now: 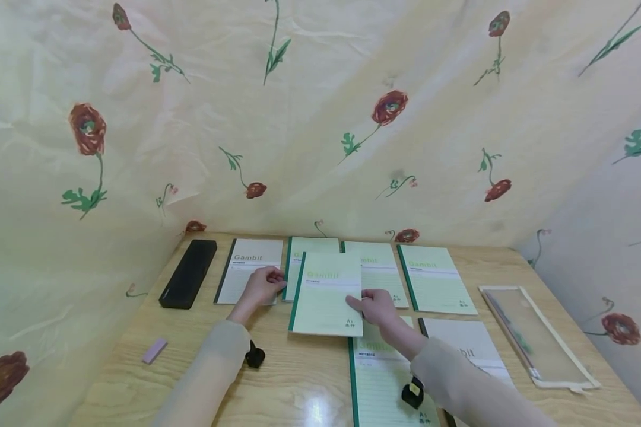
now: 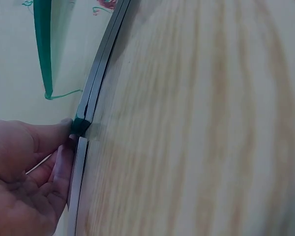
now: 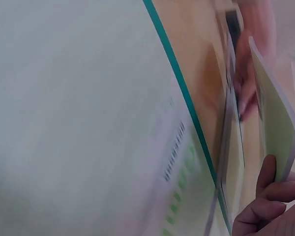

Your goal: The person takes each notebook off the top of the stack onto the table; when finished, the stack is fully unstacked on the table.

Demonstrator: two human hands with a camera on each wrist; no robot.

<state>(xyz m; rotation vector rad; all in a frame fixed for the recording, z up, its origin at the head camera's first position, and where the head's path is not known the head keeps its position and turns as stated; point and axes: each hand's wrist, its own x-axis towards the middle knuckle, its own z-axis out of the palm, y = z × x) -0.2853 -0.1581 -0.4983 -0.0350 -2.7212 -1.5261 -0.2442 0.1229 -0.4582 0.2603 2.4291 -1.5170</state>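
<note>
My right hand [image 1: 378,307] pinches a green-spined notebook [image 1: 323,302] by its lower right side, thumb on the cover. The notebook is lifted and tilted above the table, also seen edge-on in the right wrist view. My left hand [image 1: 262,286] rests over the right part of a dark-spined grey notebook [image 1: 252,252]. Its thumb and fingertips touch the lower spine corner of a green-spined notebook [image 1: 312,244] in the back row, as the left wrist view shows. The held notebook partly hides that one and its neighbour [image 1: 376,270].
At back right lies another green-spined notebook [image 1: 435,279]. In front, a green-spined notebook [image 1: 381,385] and a grey one [image 1: 467,341] lie partly under my right arm. A black case [image 1: 189,274] and purple eraser [image 1: 154,351] are left; a mesh pouch [image 1: 545,338] with pencils is right.
</note>
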